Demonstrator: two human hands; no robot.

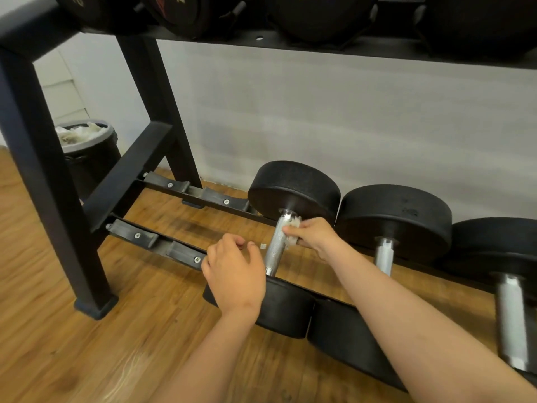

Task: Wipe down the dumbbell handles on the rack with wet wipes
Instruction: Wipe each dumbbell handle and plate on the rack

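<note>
Nearest, two bare forearms reach in from 6 and 5 o'clock over the wood floor (87, 330). The left hand (234, 271) hovers over the near black weight of the leftmost dumbbell; its fingers (232, 242) are loosely curled, half closed, with nothing in them, and the thumb sits just beside the lower part of the metal handle (275, 247). Whether it touches the handle cannot be told.

At 2 o'clock from that hand, the right hand (312, 235) has its fingers pinched tightly around a crumpled white wipe (292, 234), pressing it against the right side of the handle's upper end, close under the far weight (295, 189).

This dumbbell lies across the two lower rails of the black rack (43, 175). A second dumbbell handle (384, 255) lies at 3 o'clock, and a third (511, 318) beyond it near the right edge.

Farther off, at 10 o'clock, a trash bin (87, 152) with crumpled paper stands against the pale wall (319, 112). At 12 o'clock the upper shelf carries dark round weights (319, 16).
</note>
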